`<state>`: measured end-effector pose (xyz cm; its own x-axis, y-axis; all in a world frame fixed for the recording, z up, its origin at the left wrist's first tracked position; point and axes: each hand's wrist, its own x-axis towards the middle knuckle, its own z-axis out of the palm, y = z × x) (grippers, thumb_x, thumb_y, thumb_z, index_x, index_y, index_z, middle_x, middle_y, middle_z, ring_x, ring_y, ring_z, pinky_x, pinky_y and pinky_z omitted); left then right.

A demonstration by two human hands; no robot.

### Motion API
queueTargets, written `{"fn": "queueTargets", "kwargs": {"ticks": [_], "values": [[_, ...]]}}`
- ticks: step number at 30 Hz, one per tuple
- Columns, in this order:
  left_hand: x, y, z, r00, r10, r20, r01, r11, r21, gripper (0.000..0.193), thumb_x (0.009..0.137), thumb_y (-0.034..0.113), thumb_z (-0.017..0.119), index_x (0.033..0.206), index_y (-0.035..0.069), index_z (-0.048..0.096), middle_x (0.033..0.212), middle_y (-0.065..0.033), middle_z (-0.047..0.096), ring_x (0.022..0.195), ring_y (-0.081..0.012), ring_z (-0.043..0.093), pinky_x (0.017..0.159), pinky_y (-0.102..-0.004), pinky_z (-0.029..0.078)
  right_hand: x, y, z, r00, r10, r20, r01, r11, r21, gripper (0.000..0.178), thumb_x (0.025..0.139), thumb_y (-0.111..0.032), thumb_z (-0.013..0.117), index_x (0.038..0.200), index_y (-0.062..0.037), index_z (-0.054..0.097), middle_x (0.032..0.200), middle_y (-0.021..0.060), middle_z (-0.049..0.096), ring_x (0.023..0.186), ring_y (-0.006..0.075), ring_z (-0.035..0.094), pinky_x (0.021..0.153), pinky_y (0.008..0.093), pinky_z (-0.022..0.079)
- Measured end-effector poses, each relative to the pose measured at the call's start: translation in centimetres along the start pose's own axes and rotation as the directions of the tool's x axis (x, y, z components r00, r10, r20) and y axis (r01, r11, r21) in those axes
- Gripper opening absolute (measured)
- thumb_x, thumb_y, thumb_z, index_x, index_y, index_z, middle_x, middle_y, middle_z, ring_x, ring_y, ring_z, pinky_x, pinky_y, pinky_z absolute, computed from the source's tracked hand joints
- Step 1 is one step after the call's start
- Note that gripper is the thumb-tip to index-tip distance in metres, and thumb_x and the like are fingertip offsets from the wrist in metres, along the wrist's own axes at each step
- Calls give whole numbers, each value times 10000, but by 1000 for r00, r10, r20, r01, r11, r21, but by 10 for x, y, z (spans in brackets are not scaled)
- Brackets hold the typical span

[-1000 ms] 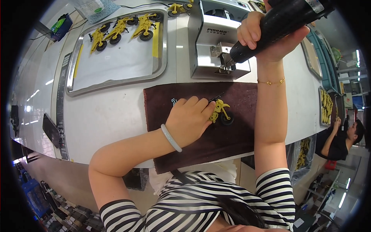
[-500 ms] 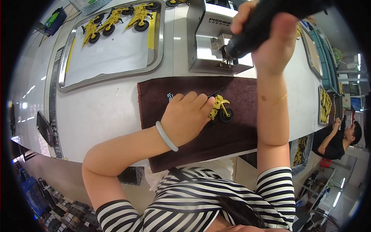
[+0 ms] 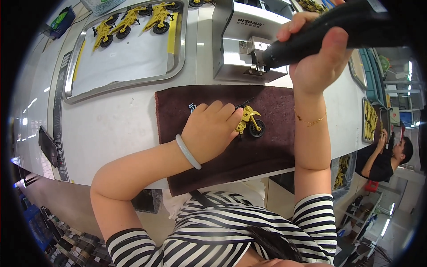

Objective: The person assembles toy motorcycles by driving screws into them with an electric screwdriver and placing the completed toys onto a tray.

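Observation:
My left hand [image 3: 210,129] rests on the brown cloth [image 3: 271,151], its fingers closed round the rear part of a yellow toy motorcycle [image 3: 245,118] with black wheels. The toy's front fork and one wheel stick out to the right of my fingers. Raised at the upper right, my right hand [image 3: 316,66] grips a black electric screwdriver [image 3: 307,41]. Its tip points left at the front of a silver screw feeder [image 3: 226,49], right by the small metal outlet; exact contact is hard to make out.
At the far left a metal tray [image 3: 133,83] lined with white paper holds several yellow toy motorcycles [image 3: 126,22]. A phone-like dark object [image 3: 47,146] lies near the left table edge. More yellow parts fill a tray [image 3: 369,120] at the right, close to a co-worker [image 3: 382,155].
The screwdriver has tilted so its back end sits lower and farther right, while its tip stays at the feeder. My left hand still holds the toy motorcycle in the same place.

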<state>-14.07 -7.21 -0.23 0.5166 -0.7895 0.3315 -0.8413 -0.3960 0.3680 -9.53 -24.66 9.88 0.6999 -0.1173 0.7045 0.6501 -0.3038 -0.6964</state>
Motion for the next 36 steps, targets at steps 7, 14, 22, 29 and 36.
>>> {"fn": "queueTargets", "kwargs": {"ticks": [7,14,22,29,36], "values": [[0,-1,2,1000,0,2,0,998,-56,471,654,200,679,1077,50,536,805,-30,458,722,-183,457,613,-303,375,-52,-17,-7,973,196,125,-231,865,445,1031,667,-776,399,1315,-23,119,643,86,522,510,157,519,497,261,445],[-2,-2,2,1000,0,-17,-2,997,-78,456,659,186,675,1069,46,533,786,-34,449,714,-184,454,602,-297,368,-66,-23,1,949,306,76,-315,913,258,1009,664,-795,362,1327,-75,118,624,80,493,471,177,489,487,301,440],[-2,-3,5,1000,-4,-26,3,999,-49,442,657,207,678,1047,42,551,805,-29,426,721,-168,443,598,-287,368,-74,-10,4,921,353,164,-383,897,222,921,651,-780,416,1215,-83,206,642,81,503,499,178,507,513,296,449],[1,-3,5,1000,-13,-12,12,996,-85,455,654,214,681,1053,38,551,814,-31,424,730,-174,444,602,-295,370,-75,-3,-1,916,343,208,-391,879,274,861,660,-773,420,1154,-92,235,639,80,501,495,177,505,513,297,447],[0,-4,1,999,-32,32,35,996,-88,445,667,215,675,1058,43,551,813,-35,431,738,-178,448,603,-297,369,-54,-19,-3,956,286,72,-293,896,333,910,699,-766,379,1275,-84,203,639,82,505,479,172,497,482,302,438]]}}
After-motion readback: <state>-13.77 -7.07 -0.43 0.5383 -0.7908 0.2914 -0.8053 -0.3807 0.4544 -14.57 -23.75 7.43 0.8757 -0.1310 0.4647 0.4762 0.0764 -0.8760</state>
